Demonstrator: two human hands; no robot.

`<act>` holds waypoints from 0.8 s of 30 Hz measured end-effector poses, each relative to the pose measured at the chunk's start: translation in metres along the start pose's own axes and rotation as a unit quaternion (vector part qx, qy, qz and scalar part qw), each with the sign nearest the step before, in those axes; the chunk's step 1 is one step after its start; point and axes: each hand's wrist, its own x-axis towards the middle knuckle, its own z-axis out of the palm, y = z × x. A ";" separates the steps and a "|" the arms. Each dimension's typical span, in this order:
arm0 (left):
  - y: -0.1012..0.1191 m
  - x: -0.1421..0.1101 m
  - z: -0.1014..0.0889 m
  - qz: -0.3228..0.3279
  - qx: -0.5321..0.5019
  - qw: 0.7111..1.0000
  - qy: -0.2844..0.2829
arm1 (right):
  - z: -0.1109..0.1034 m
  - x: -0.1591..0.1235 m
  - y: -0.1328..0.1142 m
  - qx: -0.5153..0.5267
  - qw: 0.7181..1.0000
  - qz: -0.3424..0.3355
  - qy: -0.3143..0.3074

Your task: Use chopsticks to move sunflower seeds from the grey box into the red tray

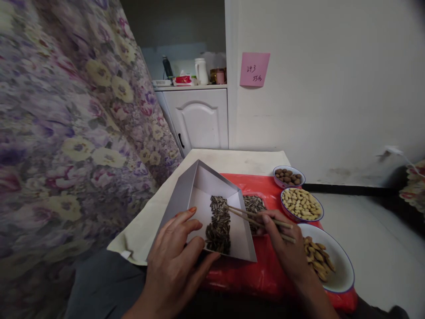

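Observation:
A grey-white open box [203, 182] lies tilted on the table, with sunflower seeds [219, 221] along its floor. My left hand [179, 248] grips the box's near edge, fingers curled over the inside and thumb low along the rim. Pinched in my right hand [279, 235] is a pair of chopsticks [244, 213], whose tips touch the upper end of the seeds in the box. More sunflower seeds [254, 204] lie just right of the box, partly hidden by its wall and my right hand.
Down the table's right side stand a bowl of round brown nuts [287, 176], a bowl of peanuts [301, 204] and a larger white bowl [343, 261] with long brown pieces. Red plastic [239, 277] covers part of the pale tablecloth [149, 212]. A floral curtain [83, 133] hangs left.

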 end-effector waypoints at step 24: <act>0.009 0.003 0.003 -0.030 -0.027 0.999 0.014 | 0.020 0.008 -0.032 -0.065 0.978 -0.127 -0.154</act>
